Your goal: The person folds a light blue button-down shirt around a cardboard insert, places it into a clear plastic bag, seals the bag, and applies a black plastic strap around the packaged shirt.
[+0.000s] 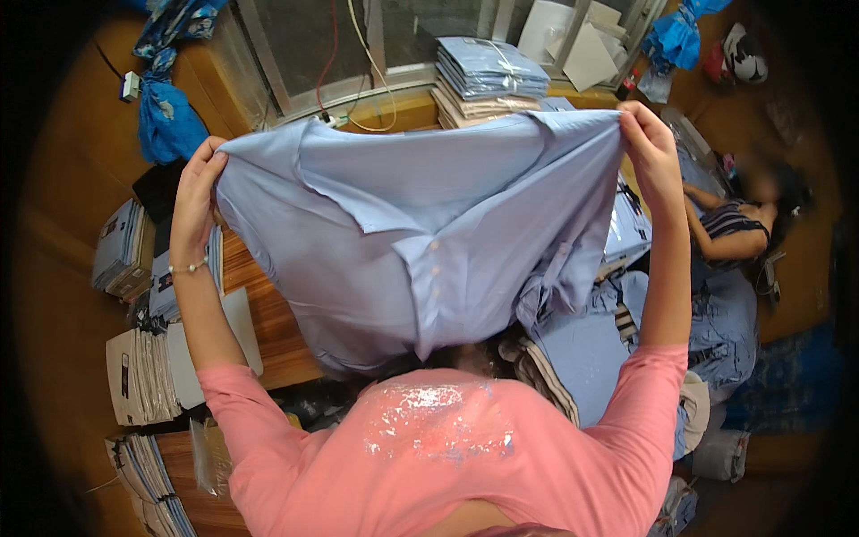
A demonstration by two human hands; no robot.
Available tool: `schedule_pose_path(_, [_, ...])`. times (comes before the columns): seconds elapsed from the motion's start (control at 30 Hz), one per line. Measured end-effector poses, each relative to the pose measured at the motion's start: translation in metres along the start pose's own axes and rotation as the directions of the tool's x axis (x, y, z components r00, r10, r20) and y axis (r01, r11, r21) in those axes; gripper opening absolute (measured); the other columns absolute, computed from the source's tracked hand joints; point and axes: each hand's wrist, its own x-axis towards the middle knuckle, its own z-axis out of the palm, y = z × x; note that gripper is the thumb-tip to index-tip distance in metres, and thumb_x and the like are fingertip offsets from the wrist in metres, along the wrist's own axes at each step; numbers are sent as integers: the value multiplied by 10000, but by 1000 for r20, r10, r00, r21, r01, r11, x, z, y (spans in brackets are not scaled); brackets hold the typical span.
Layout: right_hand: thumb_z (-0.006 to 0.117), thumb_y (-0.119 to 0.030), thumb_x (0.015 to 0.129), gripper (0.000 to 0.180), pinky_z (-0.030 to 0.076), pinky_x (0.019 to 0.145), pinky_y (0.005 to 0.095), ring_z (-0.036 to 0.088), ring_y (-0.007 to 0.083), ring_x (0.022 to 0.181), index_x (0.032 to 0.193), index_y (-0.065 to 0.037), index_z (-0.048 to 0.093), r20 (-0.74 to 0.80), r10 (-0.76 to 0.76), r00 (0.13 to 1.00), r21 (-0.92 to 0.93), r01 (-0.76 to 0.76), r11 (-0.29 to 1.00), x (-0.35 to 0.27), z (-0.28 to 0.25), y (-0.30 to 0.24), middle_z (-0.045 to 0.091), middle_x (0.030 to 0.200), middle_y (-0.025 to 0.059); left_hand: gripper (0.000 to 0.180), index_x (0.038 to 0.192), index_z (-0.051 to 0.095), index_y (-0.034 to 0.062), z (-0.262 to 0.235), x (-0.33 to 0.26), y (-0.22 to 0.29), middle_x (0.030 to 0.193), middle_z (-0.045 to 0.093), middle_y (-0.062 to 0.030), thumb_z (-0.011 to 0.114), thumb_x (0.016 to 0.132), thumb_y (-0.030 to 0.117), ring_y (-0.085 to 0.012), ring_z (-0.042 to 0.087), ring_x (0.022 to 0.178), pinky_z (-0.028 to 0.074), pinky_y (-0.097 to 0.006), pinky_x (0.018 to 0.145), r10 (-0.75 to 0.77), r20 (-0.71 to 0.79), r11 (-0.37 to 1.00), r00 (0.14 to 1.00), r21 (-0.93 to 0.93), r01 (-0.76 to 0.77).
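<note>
A light blue buttoned shirt (358, 268) hangs spread out between my two raised hands. My left hand (199, 183) pinches it at one shoulder, thumb against fingers. At the other shoulder my right hand (649, 148) grips the cloth the same way. The open neckline sags in the middle, with a short row of pale buttons below it. One sleeve droops, bunched, on the right side. The lower part of the shirt falls toward my chest, and its hem is partly hidden.
Behind the shirt, a wooden table (259, 295) shows at left. Folded shirts tied in a bundle (492, 67) stand by the window. More garment stacks (143, 376) line the left; loose blue clothes (582, 358) lie at right. Another person (738, 228) sits at far right.
</note>
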Motion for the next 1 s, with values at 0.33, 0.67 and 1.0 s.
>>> schedule_pose_path(0.33, [639, -170, 801, 213, 353, 685, 220, 458, 119, 775, 801, 9, 522, 279, -68, 958, -571, 222, 790, -10, 52, -16, 500, 796, 38, 115, 887, 523, 57, -19, 1, -8, 854, 534, 30, 498, 911, 166, -30, 461, 819, 350, -178, 778, 70, 45, 997, 996, 30, -72])
schedule_pose_path(0.67, [508, -262, 912, 129, 351, 731, 229, 432, 46, 787, 888, -137, 526, 4, 127, 992, 303, -122, 945, 26, 18, 34, 459, 799, -64, 141, 842, 521, 82, 10, -22, -3, 737, 465, 78, 509, 899, 211, 2, 396, 679, 304, -156, 606, -66, -13, 997, 998, 48, 66])
schedule_pose_path(1.0, [481, -189, 943, 105, 383, 712, 219, 450, 60, 772, 917, -87, 487, 413, -114, 904, -381, 285, 880, 70, 35, 115, 498, 777, -16, 180, 876, 569, 30, 17, -27, -48, 814, 571, -13, 570, 890, 210, -102, 483, 758, 402, -241, 704, -65, -53, 677, 996, 731, 84])
